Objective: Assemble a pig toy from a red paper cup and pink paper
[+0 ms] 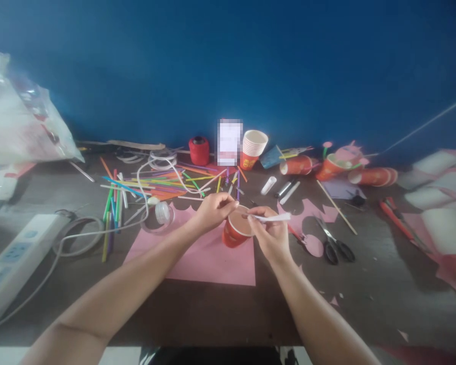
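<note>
A red paper cup (pixel 235 230) stands upright on a pink paper sheet (pixel 213 268), its open top towards me. My left hand (pixel 218 207) is at the cup's far left rim, thumb and fingers pinched together; whatever may be between them is too small to make out. On the cup's right side, my right hand (pixel 270 233) pinches a thin white strip (pixel 275 218) that sticks out to the right above the fingers. I cannot tell whether either hand touches the rim. Close to the right hand lie a pink paper disc (pixel 313 245) and black-handled scissors (pixel 338 248).
Coloured sticks (pixel 155 185) lie scattered at the left behind a tape roll (pixel 163 213). A power strip (pixel 21 253) with a white cable is at far left. Stacked cups (pixel 254 147), red yarn (pixel 198 151) and a decorated cup (pixel 332 167) stand along the blue wall.
</note>
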Demonstrator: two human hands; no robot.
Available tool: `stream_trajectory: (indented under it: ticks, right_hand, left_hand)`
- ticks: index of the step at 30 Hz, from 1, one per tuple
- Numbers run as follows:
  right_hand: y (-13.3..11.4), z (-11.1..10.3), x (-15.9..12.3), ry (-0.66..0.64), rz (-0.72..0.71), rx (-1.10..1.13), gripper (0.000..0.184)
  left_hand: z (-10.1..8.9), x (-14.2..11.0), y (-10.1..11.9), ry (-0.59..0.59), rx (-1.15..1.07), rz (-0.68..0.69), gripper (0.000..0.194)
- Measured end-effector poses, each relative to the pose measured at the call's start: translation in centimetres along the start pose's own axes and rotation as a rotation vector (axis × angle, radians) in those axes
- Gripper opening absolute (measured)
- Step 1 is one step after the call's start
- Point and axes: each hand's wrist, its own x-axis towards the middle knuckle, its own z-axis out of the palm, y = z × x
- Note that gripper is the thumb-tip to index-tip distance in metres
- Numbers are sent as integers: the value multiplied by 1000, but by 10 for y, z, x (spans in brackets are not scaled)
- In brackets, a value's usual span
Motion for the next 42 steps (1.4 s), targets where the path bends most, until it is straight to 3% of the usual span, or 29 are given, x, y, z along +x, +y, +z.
stream_trajectory:
  ticks: [11,23,31,42]
  right_hand:
    - [-8,0,2,98,-217,-261,4]
    - [-19,3,-2,62,-232,-307,17]
    - [-20,6,-4,124,-269,-323,18]
    - [-23,6,-3,30,-214,-362,19]
  left_hand:
    - [2,-2,-4,12,-80,-12,22]
    - [1,-4,5,15,-128,-78,16]
    - [2,-4,8,19,-97,-126,20]
    - [1,-3,1,-29,-248,-129,16]
